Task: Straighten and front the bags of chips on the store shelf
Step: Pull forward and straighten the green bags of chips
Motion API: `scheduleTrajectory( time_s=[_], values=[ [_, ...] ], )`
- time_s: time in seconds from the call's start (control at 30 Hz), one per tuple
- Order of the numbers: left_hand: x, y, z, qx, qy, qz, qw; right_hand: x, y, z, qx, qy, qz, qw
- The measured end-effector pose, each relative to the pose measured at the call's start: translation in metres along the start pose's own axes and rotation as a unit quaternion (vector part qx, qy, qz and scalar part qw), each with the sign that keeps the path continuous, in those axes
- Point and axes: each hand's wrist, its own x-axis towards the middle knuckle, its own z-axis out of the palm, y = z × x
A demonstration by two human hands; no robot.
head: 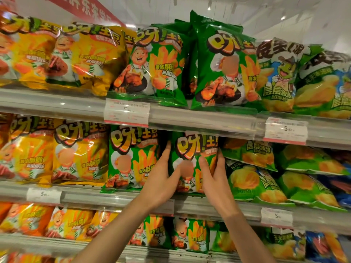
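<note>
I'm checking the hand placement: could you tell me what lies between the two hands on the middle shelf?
In the head view, an upright green chip bag sits between the left hand and right hand, gripped at its sides.

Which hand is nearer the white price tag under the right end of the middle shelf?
Right. The right hand grips the green chip bag's right edge, nearer the price tag; the left hand holds its left edge, farther away.

The green bag [193, 160] held on the middle shelf has its lower face covered by the left hand [163, 186] and right hand [214, 179]; the right fingertips vanish behind its edge. Price tags [126, 112] are too blurred to read, and the blue bags [340, 190] are cut off at the right edge
</note>
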Motion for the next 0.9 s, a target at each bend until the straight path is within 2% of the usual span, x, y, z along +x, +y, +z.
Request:
scheduleTrajectory(
  time_s=[0.1, 0.13, 0.23, 0.3, 0.43, 0.6, 0.77, 0.9],
  values=[
    [-0.011, -0.016, -0.016, 0.018, 0.043, 0.057, 0.997, -0.007, -0.008, -0.002, -0.039, 0.021, -0.049, 0.998],
    [-0.014, -0.02, -0.025, 0.054, 0.077, 0.087, 0.992, -0.009, -0.012, -0.001, -0.069, 0.031, -0.075, 0.994],
    [-0.018, -0.031, -0.051, 0.246, 0.201, 0.159, 0.935, -0.012, -0.02, 0.012, -0.168, 0.042, -0.131, 0.976],
    [-0.016, -0.041, -0.063, 0.316, 0.24, 0.132, 0.908, -0.011, -0.018, 0.024, -0.211, 0.045, -0.14, 0.966],
    [-0.005, -0.062, -0.07, 0.352, 0.186, 0.083, 0.914, 0.0, -0.014, 0.038, -0.254, 0.077, -0.135, 0.955],
    [-0.001, -0.072, -0.067, 0.346, 0.151, 0.105, 0.92, -0.007, -0.013, 0.047, -0.263, 0.089, -0.15, 0.949],
    [-0.004, -0.068, -0.077, 0.335, 0.14, 0.103, 0.926, -0.01, -0.02, 0.031, -0.217, 0.036, -0.128, 0.967],
    [-0.015, -0.066, -0.088, 0.321, 0.165, 0.138, 0.922, -0.027, -0.024, 0.014, -0.183, 0.006, -0.094, 0.979]
  ],
)
